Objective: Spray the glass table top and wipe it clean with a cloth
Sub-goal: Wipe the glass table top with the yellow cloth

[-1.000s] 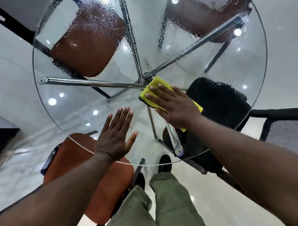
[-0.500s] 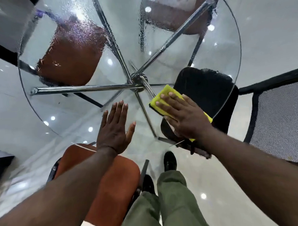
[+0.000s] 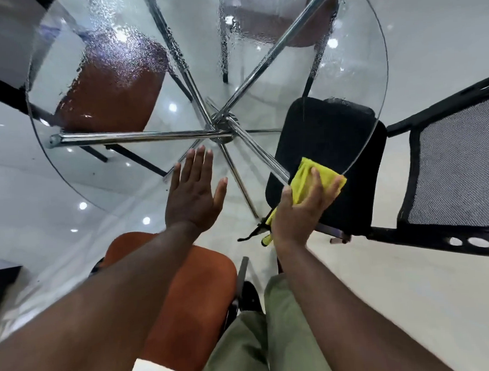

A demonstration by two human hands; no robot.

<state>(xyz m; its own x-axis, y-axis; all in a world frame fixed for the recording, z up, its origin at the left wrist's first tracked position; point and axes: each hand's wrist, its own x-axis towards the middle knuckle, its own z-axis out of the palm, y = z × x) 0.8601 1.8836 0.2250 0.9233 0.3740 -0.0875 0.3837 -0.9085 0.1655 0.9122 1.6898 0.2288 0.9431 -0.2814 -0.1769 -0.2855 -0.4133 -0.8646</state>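
The round glass table top fills the upper view, with chrome legs meeting at a hub beneath it. Spray droplets cover its far half; the near part looks smooth. My left hand lies flat on the near glass, fingers spread, holding nothing. My right hand presses a yellow cloth onto the glass at the near right rim, over the black seat below. No spray bottle is in view.
Under and around the table stand orange-seated chairs near left and far left, a black mesh-backed chair at right, and another chair at the far side. My legs in green trousers stand at the near edge on a glossy white floor.
My right hand has dragged the yellow cloth from near the table's centre toward me and to the right, to the near right rim. The left hand stays flat on the glass.
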